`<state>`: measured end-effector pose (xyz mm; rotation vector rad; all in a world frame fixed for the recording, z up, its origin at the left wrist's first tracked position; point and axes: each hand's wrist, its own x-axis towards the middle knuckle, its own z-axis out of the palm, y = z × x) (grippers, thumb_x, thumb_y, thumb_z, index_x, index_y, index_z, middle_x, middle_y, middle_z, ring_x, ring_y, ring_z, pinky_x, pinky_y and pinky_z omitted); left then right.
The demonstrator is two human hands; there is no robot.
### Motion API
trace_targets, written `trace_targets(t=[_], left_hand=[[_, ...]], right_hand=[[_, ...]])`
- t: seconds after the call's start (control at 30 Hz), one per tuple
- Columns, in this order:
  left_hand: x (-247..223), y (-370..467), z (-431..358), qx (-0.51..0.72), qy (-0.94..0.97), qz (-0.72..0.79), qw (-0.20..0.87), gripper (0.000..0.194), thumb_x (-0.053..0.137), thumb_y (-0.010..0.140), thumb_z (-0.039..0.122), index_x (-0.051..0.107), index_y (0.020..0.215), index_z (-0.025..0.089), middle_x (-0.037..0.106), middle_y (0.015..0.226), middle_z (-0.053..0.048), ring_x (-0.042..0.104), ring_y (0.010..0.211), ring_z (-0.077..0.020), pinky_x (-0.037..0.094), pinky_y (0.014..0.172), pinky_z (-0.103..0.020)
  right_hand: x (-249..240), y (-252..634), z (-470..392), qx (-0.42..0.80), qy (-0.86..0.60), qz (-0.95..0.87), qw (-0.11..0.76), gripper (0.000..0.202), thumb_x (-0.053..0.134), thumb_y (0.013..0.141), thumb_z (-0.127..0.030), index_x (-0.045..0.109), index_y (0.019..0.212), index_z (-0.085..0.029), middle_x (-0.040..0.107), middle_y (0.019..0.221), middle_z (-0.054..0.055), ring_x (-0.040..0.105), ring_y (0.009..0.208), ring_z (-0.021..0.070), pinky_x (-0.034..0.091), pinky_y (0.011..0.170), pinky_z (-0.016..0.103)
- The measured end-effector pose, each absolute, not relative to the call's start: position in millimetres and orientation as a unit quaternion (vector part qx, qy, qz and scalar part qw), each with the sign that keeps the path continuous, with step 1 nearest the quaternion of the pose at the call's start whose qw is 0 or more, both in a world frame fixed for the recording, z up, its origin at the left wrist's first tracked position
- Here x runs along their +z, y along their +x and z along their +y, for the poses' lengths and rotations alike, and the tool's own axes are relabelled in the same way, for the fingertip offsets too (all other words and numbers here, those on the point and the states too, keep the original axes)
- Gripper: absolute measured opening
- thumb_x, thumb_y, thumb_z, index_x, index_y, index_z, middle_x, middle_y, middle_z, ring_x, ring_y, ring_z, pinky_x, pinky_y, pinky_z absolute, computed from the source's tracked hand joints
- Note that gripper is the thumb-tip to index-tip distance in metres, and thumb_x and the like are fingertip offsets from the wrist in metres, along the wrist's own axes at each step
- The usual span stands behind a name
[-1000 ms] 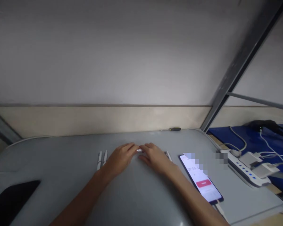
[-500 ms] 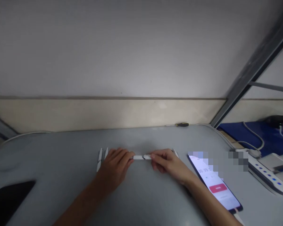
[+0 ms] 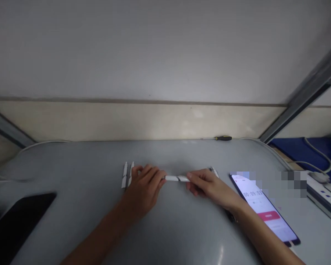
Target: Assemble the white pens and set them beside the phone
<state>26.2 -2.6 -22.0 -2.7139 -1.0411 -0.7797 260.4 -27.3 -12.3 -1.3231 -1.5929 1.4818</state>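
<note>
Between my two hands a white pen (image 3: 172,178) with dark markings is held level above the grey table. The fingers of my left hand (image 3: 146,186) are closed round its left end. My right hand (image 3: 206,186) pinches the other end between thumb and fingers. Just left of my left hand lie two more white pens, one in plain sight (image 3: 124,175) and one partly covered by the hand (image 3: 131,173). Behind my right hand the tip of another white pen-like piece (image 3: 214,171) shows; the rest of it is hidden.
A phone (image 3: 264,209) with a running timer lies right of my right forearm. Beyond it is a white power strip (image 3: 325,197) with cables. A screwdriver (image 3: 223,138) rests along the wall. At the left is a black flat object (image 3: 24,221). Something dark lies partly under my right forearm.
The whole view has shifted, so table and hands appear further right and slightly higher. Both hands keep their hold on the pen, with little other movement visible.
</note>
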Motion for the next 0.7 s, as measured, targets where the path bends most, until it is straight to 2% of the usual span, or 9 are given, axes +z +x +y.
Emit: trace_targets(t=[0.17, 0.23, 0.33, 0.4, 0.47, 0.53, 0.63, 0.7], left_hand=[[-22.3, 28.2, -8.4, -0.232, -0.894, -0.378, 0.063, 0.029, 0.034, 0.097, 0.015, 0.058, 0.081, 0.018, 0.06, 0.072, -0.002, 0.048, 0.074, -0.0183, 0.03, 0.075, -0.035], [-23.2, 29.9, -10.6, -0.23, -0.889, -0.394, 0.035, 0.03, 0.032, 0.095, 0.013, 0.055, 0.076, 0.018, 0.058, 0.069, -0.002, 0.048, 0.071, -0.0178, 0.031, 0.071, -0.033], [-25.1, 31.6, -10.1, -0.248, -0.877, -0.412, -0.012, 0.032, 0.03, 0.097, 0.018, 0.053, 0.074, 0.018, 0.057, 0.068, -0.002, 0.05, 0.069, -0.0172, 0.034, 0.067, -0.031], [-25.5, 31.5, -7.8, -0.257, -0.875, -0.41, -0.021, 0.033, 0.028, 0.099, 0.023, 0.053, 0.078, 0.018, 0.057, 0.07, -0.002, 0.051, 0.07, -0.0176, 0.035, 0.068, -0.031], [-25.1, 30.8, -5.6, -0.258, -0.881, -0.397, -0.013, 0.033, 0.028, 0.1, 0.023, 0.055, 0.081, 0.018, 0.059, 0.072, -0.001, 0.052, 0.071, -0.018, 0.035, 0.07, -0.031], [-24.5, 29.7, -4.2, -0.252, -0.888, -0.385, -0.006, 0.032, 0.029, 0.1, 0.022, 0.056, 0.084, 0.018, 0.06, 0.074, -0.001, 0.052, 0.073, -0.0181, 0.034, 0.073, -0.032], [-24.4, 28.5, -3.2, -0.249, -0.888, -0.386, -0.006, 0.03, 0.03, 0.1, 0.023, 0.058, 0.089, 0.019, 0.062, 0.077, -0.002, 0.053, 0.075, -0.0185, 0.034, 0.075, -0.033], [-24.4, 28.1, -2.6, -0.244, -0.887, -0.391, -0.018, 0.03, 0.03, 0.1, 0.023, 0.059, 0.095, 0.019, 0.064, 0.079, -0.002, 0.054, 0.076, -0.0187, 0.034, 0.075, -0.033]], right_hand=[[-11.9, 261.4, -29.2, 0.543, -0.482, -0.617, 0.303, 0.046, 0.047, 0.092, -0.057, 0.058, 0.073, -0.017, 0.042, 0.056, -0.004, 0.036, 0.05, 0.0094, 0.026, 0.048, 0.023], [-9.5, 260.2, -30.3, 0.476, -0.48, -0.664, 0.321, 0.04, 0.048, 0.093, -0.051, 0.061, 0.076, -0.017, 0.048, 0.06, -0.003, 0.041, 0.055, 0.0108, 0.031, 0.052, 0.024], [-7.9, 256.9, -31.5, 0.377, -0.482, -0.701, 0.366, 0.029, 0.051, 0.094, -0.042, 0.069, 0.09, -0.019, 0.063, 0.079, 0.003, 0.053, 0.071, 0.0148, 0.04, 0.064, 0.025], [-9.2, 254.8, -31.6, 0.359, -0.484, -0.689, 0.403, 0.025, 0.054, 0.092, -0.039, 0.069, 0.101, -0.021, 0.066, 0.089, 0.004, 0.057, 0.078, 0.0162, 0.042, 0.067, 0.026], [-11.3, 253.4, -31.1, 0.362, -0.489, -0.668, 0.429, 0.03, 0.061, 0.087, -0.038, 0.067, 0.112, -0.022, 0.065, 0.093, 0.004, 0.058, 0.078, 0.0158, 0.044, 0.066, 0.025], [-13.2, 252.7, -30.4, 0.376, -0.508, -0.653, 0.417, 0.029, 0.061, 0.087, -0.041, 0.068, 0.106, -0.02, 0.064, 0.082, 0.002, 0.055, 0.069, 0.0138, 0.042, 0.061, 0.024], [-14.9, 251.7, -29.7, 0.382, -0.531, -0.657, 0.374, 0.035, 0.05, 0.093, -0.042, 0.068, 0.078, -0.017, 0.054, 0.058, -0.001, 0.047, 0.054, 0.0111, 0.037, 0.053, 0.024], [-15.7, 251.0, -29.9, 0.368, -0.518, -0.664, 0.395, 0.028, 0.052, 0.093, -0.038, 0.066, 0.081, -0.017, 0.059, 0.068, 0.001, 0.052, 0.062, 0.0123, 0.039, 0.057, 0.023]])
